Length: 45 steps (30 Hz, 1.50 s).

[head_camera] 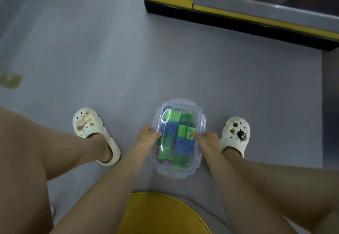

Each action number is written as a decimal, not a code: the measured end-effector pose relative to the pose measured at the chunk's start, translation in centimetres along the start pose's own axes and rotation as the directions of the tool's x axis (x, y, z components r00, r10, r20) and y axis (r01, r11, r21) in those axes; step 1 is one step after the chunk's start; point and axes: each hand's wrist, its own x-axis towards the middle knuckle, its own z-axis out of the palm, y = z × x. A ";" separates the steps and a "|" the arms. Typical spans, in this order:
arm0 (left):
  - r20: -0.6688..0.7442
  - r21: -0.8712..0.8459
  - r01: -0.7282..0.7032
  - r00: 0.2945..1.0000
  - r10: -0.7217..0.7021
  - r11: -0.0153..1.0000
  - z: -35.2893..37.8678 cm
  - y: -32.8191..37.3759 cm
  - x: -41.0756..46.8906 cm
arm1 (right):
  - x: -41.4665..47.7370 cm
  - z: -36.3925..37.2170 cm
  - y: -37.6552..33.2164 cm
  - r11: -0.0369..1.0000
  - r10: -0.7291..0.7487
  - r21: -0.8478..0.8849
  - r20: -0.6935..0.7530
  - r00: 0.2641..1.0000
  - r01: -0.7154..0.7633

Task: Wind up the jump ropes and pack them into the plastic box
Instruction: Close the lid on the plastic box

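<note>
Jump ropes (180,138), wound into green and blue bundles, already lie packed inside the plastic box (161,166), which sits on the grey floor (91,50) at about 6 o'clock from the middle of the view, between two white clogs (89,123). A clear lid (194,111) rests over the box. The left hand (148,134) grips the box at its 9 o'clock edge, fingers curled over the rim; the right hand (207,138) holds the 3 o'clock edge in the same way, thumb on the lid. The step in hand looks to be closing up. To do it well, press evenly on both long sides so the lid seats flat, check that no rope loop is pinched under the rim, then fold down the latch flaps (203,123) in opposite pairs, 3 with 9 and 12 with 6. Whether any flap is already snapped shut is not clear.
</note>
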 end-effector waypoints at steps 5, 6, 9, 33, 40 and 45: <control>-0.072 0.102 0.047 0.997 -0.040 0.994 1.0 -0.7 1.8 | 1.1 1.1 -0.1 0.999 0.023 0.028 -0.005 1.000 -0.023; -0.070 0.114 0.055 0.996 -0.047 0.992 1.1 -0.6 1.9 | 1.1 1.2 -0.2 0.999 0.030 0.029 0.002 1.000 -0.030; 0.004 0.120 0.117 0.993 -0.118 0.986 1.1 -0.2 2.1 | 1.6 1.4 -0.2 0.995 0.088 0.053 0.038 0.995 -0.090; -0.147 0.145 -0.192 0.966 0.213 0.971 2.2 5.9 6.7 | 7.5 0.7 -5.3 0.994 -0.100 0.032 -0.170 0.980 0.107; -0.154 0.104 -0.149 0.974 0.164 0.983 2.0 6.4 7.1 | 6.8 1.2 -5.9 0.993 -0.118 -0.045 -0.253 0.960 0.110; -0.134 0.144 -0.159 0.975 0.178 0.977 1.9 6.6 7.0 | 3.7 3.0 -5.5 0.861 -0.407 -0.424 -0.245 0.880 0.280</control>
